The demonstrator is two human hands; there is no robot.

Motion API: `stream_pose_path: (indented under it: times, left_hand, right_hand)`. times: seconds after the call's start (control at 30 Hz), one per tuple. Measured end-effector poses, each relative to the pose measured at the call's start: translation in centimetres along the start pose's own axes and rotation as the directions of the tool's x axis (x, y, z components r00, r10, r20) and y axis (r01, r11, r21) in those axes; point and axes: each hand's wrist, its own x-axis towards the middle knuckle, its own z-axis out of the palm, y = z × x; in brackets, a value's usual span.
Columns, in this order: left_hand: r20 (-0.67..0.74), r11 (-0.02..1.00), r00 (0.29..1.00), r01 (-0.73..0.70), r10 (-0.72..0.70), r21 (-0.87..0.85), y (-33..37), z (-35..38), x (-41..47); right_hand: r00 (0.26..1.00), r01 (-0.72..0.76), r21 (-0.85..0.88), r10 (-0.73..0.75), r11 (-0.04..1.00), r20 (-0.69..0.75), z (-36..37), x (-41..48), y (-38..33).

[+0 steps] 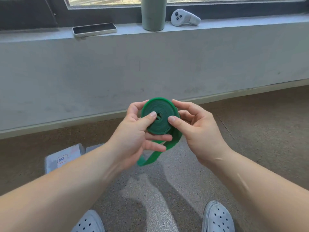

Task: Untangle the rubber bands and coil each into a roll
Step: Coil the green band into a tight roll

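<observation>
A green rubber band (158,108) is wound into a flat roll held upright in front of me, above the floor. A short loose tail (150,159) hangs down from its lower right side. My left hand (135,131) grips the roll from the left, thumb pressed near the centre hole, fingers curled behind and under it. My right hand (197,126) grips the right side, thumb on the roll's face and index finger over the top edge.
A concrete windowsill (234,25) runs across the far side, carrying a phone (94,29), a grey-green bottle (153,14) and a white controller (184,17). A pale box (65,158) lies on the floor at lower left. My two grey clogs (217,216) stand at the bottom.
</observation>
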Motion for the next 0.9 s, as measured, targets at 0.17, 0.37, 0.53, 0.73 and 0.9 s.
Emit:
stream_pose_path:
  times: [0.17,0.37,0.53,0.73,0.9]
  left_hand:
    - [0.065,0.918,0.994,-0.107,0.089,0.382,2.2,-1.8,0.7]
    - [0.293,0.819,0.955,-0.128,-0.052,0.559,3.5,-1.6,0.3]
    - [0.218,0.914,0.976,-0.085,-0.004,0.397,2.3,-1.1,-0.1]
    - [0.062,0.98,0.995,-0.083,0.073,0.183,2.5,-0.6,0.0]
    - [0.004,0.984,0.995,-0.102,0.103,0.143,2.5,-0.9,-0.2]
  right_hand:
    - [0.983,-0.041,-0.11,0.06,0.993,0.173,-2.4,1.1,-2.3]
    - [0.929,-0.055,-0.209,0.127,0.976,0.348,-2.9,1.2,-2.9]
    - [0.953,-0.055,-0.19,0.108,0.98,0.283,-2.3,1.2,-3.0]
    - [0.978,-0.044,-0.288,0.1,0.957,0.183,-3.1,1.7,-2.4]
    - [0.978,-0.008,-0.229,0.056,0.973,0.202,-2.9,1.6,-1.5]
